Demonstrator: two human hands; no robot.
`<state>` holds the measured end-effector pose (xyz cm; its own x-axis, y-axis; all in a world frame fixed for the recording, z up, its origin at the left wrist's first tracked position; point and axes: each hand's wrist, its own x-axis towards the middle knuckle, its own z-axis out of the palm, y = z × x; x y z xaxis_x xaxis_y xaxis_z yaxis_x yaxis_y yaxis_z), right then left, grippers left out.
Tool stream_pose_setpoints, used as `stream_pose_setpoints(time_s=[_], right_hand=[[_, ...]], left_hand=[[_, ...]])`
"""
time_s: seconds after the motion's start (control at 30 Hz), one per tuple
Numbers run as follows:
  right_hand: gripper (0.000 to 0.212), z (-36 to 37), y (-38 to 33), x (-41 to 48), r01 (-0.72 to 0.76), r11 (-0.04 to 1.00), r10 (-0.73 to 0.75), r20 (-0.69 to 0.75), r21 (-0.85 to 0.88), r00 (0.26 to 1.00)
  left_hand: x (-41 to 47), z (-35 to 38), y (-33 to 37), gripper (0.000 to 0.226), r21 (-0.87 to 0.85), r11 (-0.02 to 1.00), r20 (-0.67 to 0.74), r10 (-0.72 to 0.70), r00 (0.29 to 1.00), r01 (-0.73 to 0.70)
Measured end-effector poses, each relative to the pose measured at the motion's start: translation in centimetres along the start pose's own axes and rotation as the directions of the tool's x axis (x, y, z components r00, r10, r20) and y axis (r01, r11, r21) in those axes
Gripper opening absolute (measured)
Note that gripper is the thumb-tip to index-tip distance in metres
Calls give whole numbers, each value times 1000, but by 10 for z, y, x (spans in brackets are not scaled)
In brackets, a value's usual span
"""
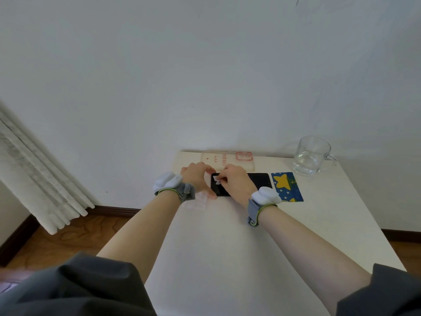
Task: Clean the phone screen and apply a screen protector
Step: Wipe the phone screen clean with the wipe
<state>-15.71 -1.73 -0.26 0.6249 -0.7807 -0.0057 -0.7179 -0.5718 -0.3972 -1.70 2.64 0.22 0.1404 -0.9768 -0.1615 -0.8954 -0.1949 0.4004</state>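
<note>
Two hands meet over a black phone [259, 181] that lies flat on the white bench [227, 247], long side running left to right, toward the far edge. The left hand [197, 176] spans the phone's left end, thumb at the near corner and fingers curled over the far corner, so its grip is clasped on the phone. The right hand [237, 181] covers the middle of the screen, and its grip pinches a small white tab [216, 180] between thumb and fingertip just above the glass. Whether the tab is joined to a film on the screen cannot be told.

A clear sheet [197, 201] lies on the bench just near of the left wrist. A pale phone case [227, 160] lies just far of the phone. Right of the phone sits a blue cloth [287, 187] with a yellow star, and beyond it, at the far right corner, stands a glass mug [311, 156]. Both wrists carry white strapped devices.
</note>
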Motion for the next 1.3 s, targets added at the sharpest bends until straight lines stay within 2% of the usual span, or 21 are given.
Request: stream_pose_setpoints(time_s=[0.1,0.27,0.37,0.57,0.87,0.93,1.1,1.17,1.23,1.3], right_hand=[[30,-1,-2,10,-62,998,62,18,-30,998],[26,15,-2,17,-35,998,33,-58,-46,998],[28,16,-2,12,22,999,-25,-63,-36,998],[28,13,-7,-7,207,978,-206,51,-28,977],[31,2,-5,19,19,998,-22,-49,-65,999],[30,6,-6,15,29,999,-30,-42,-24,999],[30,10,-7,-8,210,978,-210,-23,8,977],[30,8,-3,-13,240,970,-240,-4,26,971],[27,5,5,-14,201,978,-201,-19,50,979],[23,1,14,-11,100,992,-93,-88,71,992]], left_hand=[[-1,-1,1,76,11,1000,6,2,1000,-2],[1,-2,2,70,35,999,9,12,1000,-12],[2,-2,1,73,39,999,5,2,1000,-2],[3,0,5,66,92,996,-13,-13,1000,15],[3,-1,0,72,47,999,5,18,1000,-18],[3,-2,0,70,58,998,4,13,1000,-13],[2,-2,4,72,79,997,1,2,1000,-2],[2,-2,3,76,69,998,0,-2,1000,2],[1,0,1,79,59,998,3,-3,1000,2],[0,1,0,81,47,999,9,-5,1000,5]])
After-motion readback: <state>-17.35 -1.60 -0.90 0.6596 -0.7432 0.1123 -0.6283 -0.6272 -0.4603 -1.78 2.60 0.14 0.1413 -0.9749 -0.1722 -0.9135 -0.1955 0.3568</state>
